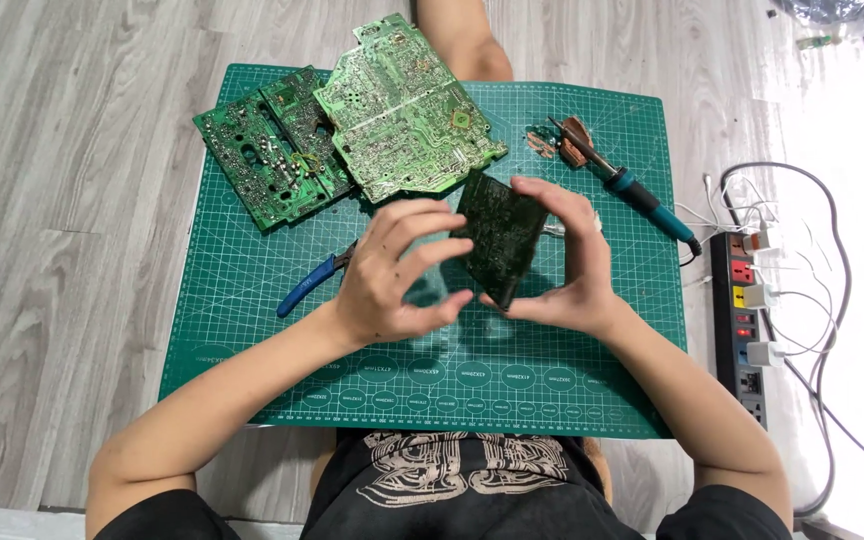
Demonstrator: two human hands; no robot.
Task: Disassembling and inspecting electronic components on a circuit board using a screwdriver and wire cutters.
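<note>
I hold a small dark green circuit board (497, 235) tilted above a green cutting mat (242, 300). My right hand (567, 260) grips its right edge and lower corner. My left hand (397, 270) touches its left edge with curled fingers. Behind the hands lie a large light green circuit board (407, 105) and, partly under it, a darker green board (272, 145).
Blue-handled pliers (310, 285) lie on the mat, partly hidden by my left hand. A soldering iron (632, 190) with a teal handle rests at the mat's right side, near a brown stand. A power strip (747, 320) with white plugs and cables lies on the floor at right.
</note>
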